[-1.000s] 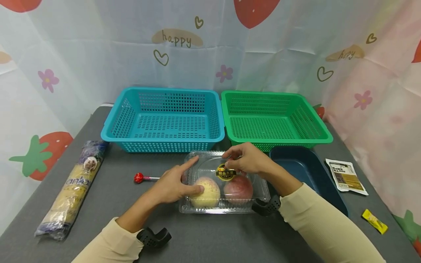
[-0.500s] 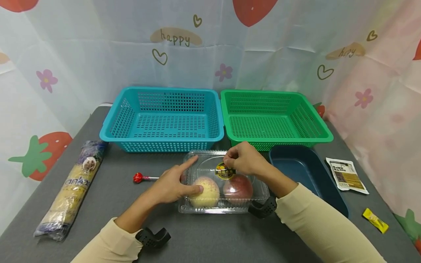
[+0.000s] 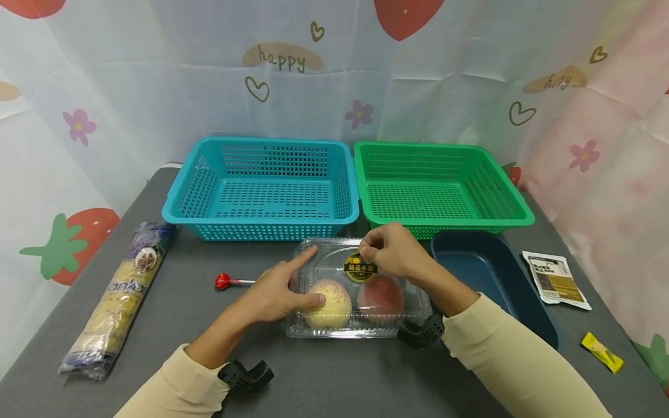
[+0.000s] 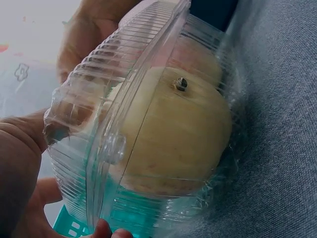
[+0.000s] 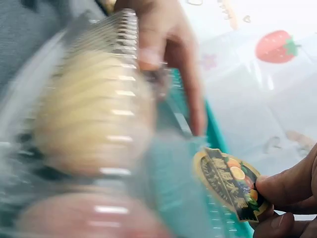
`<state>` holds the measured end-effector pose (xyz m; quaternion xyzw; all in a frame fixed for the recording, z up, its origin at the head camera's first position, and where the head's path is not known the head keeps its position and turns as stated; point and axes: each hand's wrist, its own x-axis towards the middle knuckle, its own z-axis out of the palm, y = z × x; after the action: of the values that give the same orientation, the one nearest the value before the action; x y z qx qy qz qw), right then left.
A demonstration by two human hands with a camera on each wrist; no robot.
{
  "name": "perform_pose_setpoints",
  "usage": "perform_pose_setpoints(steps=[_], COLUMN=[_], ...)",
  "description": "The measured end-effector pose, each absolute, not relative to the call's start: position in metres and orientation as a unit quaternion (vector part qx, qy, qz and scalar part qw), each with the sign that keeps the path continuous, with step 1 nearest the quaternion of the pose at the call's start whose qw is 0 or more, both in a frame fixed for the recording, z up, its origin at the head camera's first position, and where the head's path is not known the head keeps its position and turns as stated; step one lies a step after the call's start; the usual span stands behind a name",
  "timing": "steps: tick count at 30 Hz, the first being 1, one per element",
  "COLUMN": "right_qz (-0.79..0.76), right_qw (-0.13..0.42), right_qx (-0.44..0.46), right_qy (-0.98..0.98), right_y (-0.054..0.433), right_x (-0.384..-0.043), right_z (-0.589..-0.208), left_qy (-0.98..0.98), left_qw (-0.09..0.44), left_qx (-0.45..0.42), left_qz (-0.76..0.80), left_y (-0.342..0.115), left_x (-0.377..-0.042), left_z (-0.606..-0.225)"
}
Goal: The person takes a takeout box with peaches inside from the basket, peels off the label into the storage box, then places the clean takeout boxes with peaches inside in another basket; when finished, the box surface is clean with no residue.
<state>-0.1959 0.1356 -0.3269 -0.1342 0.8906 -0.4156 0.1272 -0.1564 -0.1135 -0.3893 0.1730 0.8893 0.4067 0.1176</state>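
A clear plastic clamshell box (image 3: 319, 267) lies on the grey table, holding a pale yellow speckled fruit (image 3: 328, 305) and a reddish-pink fruit (image 3: 381, 297). My left hand (image 3: 277, 293) holds its left end, thumb on the lid and index finger stretched along it. In the left wrist view, other fingertips (image 4: 102, 229) show at the rim. A black-and-gold oval sticker (image 5: 233, 183) is on the lid, and my right hand (image 3: 393, 251) pinches its edge between thumb and fingers. That edge stands up from the lid in the right wrist view.
Behind the box stand a blue basket (image 3: 261, 222) and a green basket (image 3: 449, 223). A dark blue tray (image 3: 488, 276) sits right, beyond it a white-brown packet (image 3: 556, 280) and a yellow wrapped sweet (image 3: 602, 352). Left are a red lollipop (image 3: 222, 281) and a long noodle pack (image 3: 117, 302).
My right fingertips have shifted from over the sticker to its upper right edge, with thumb and fingers drawn together. My left hand keeps its hold on the box, which stays in place.
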Motion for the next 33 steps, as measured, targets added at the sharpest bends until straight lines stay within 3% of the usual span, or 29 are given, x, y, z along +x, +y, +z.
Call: perform_pose_setpoints(steps=[8, 33], right_qz=[-0.428, -0.469], right_qw=[0.106, 0.161], right_qx=[-0.152, -0.123], right_qy=[0.884, 0.86], right_y=[0.152, 0.226], right_x=[-0.2, -0.19], right_z=[-0.303, -0.271], left_qy=[0.891, 0.889], left_qw=[0.119, 0.117], left_qx=[0.17, 0.18], left_qz=[0.403, 0.405], left_y=[-0.113, -0.114], left_x=[-0.156, -0.157], left_z=[-0.388, -0.391])
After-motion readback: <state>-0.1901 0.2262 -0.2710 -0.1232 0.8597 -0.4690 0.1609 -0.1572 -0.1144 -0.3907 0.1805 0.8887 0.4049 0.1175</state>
